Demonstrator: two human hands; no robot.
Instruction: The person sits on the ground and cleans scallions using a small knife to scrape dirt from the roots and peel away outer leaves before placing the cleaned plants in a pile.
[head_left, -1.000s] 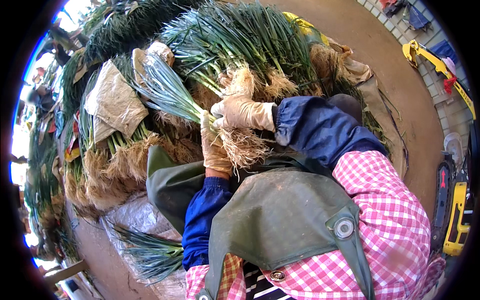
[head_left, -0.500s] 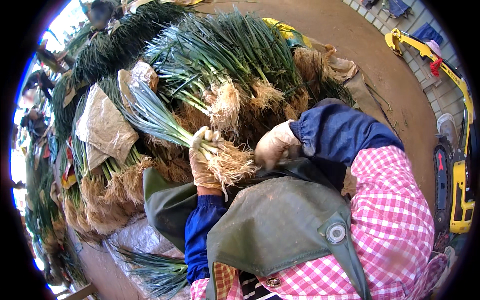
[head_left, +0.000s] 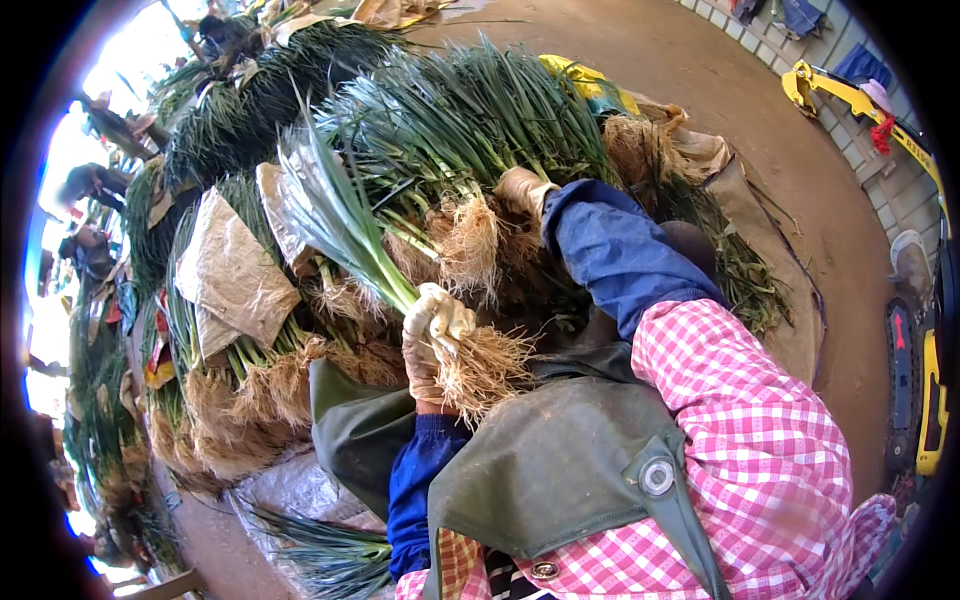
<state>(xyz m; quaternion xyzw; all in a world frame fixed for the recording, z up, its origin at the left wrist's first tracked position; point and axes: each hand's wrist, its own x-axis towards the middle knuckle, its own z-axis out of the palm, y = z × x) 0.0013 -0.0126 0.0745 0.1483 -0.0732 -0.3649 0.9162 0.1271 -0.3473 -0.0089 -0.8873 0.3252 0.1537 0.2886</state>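
Note:
My left hand [head_left: 432, 330], in a pale glove, is closed around the white stems of a bunch of spring onions [head_left: 385, 262]. Its long green leaves point up and left, and its shaggy tan roots [head_left: 484, 372] hang to the right, over my lap. A large heap of spring onions [head_left: 470, 110] lies in front of me, roots toward me. My right hand [head_left: 523, 192], also gloved, touches the stems in this heap just above the roots. Its fingertips are hidden among the stalks, so their grip does not show.
More rooted bundles [head_left: 240, 400] lie at the left, partly under a tan sheet [head_left: 235, 275]. A small bunch [head_left: 330, 545] rests on plastic sheeting at lower left. A green apron [head_left: 560, 460] covers my lap. At the right edge stands a yellow toy excavator [head_left: 932, 410].
My right hand has moved from beside the held roots, up and away, to the heap. My left hand still holds the bunch, whose leaves now point more steeply upward. The view has shifted slightly.

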